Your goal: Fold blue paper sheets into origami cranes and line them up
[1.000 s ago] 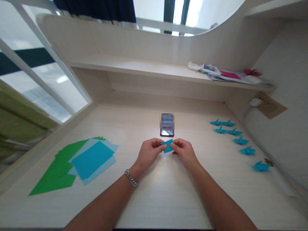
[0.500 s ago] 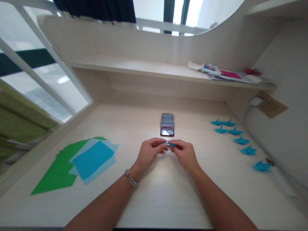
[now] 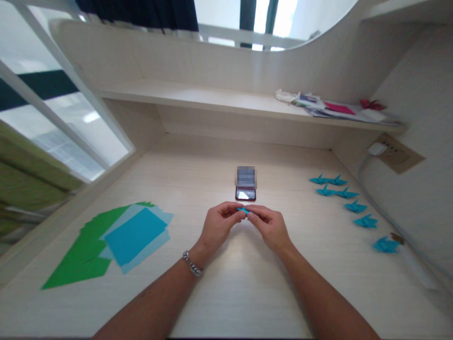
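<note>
Between my fingertips, just in front of the phone, is a small piece of folded blue paper (image 3: 244,210); most of it is covered by the fingers. My left hand (image 3: 222,221) pinches it from the left, with a chain bracelet on that wrist. From the right, my right hand (image 3: 271,225) pinches the same paper, thumb in front and fingers behind. The two hands nearly meet above the desk. Beyond them lies a phone (image 3: 245,194) with its screen partly blurred out.
Several blue origami cranes (image 3: 355,206) stand along the right side. At left, a stack of blue paper sheets (image 3: 136,233) overlaps green sheets (image 3: 78,259). A shelf (image 3: 198,100) with papers (image 3: 338,108) runs behind. A charger cable (image 3: 375,203) trails down the right wall.
The right fingers have shifted around the folded paper, and its angle has changed, with the right thumb now against its near side. The hands remain in nearly the same place.
</note>
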Tool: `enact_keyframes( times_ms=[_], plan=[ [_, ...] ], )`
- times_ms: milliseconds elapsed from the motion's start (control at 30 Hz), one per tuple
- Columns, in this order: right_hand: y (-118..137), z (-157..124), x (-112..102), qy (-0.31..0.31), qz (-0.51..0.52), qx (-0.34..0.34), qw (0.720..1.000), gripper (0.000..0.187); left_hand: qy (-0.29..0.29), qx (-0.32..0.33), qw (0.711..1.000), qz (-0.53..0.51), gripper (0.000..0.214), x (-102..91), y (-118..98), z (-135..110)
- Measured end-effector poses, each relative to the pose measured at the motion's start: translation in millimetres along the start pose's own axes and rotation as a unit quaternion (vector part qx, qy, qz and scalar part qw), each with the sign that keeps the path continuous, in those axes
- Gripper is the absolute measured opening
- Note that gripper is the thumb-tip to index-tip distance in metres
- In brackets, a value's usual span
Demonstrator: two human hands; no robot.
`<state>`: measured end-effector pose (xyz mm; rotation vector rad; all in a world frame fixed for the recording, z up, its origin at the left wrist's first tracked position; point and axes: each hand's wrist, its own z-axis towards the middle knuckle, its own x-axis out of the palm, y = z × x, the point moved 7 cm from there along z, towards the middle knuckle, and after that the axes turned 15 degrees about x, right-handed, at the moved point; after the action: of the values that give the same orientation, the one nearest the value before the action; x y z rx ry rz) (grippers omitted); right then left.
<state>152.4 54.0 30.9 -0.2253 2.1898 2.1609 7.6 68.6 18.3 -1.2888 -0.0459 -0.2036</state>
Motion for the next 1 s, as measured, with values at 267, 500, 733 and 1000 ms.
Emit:
enact_keyframes(
  times_ms=[267, 500, 733, 1000],
  plan=[
    [1.7, -2.0, -1.4, -0.032, -0.007, -0.007, 0.999, 0.020, 0.019, 0.012, 1.000, -0.002, 0.022, 3.9, -1.1, -1.2],
    [12.0, -9.4, -0.8, -0.079, -0.081, -0.072, 0.991, 0.019, 0.002, -0.007, 1.000, -0.015, 0.025, 2.0, 6.2, -3.3],
    [6.6, -7.4, -4.2, -0.090, -0.035, -0.057, 0.994, 0.021, -0.014, -0.011, 0.999, -0.034, 0.025, 0.2, 8.5, -2.4],
    [-25.4, 10.5, -8.9, -0.057, 0.133, 0.099, 0.984, 0.035, -0.015, -0.012, 0.999, -0.036, 0.029, 0.7, 7.8, -3.0]
  ],
)
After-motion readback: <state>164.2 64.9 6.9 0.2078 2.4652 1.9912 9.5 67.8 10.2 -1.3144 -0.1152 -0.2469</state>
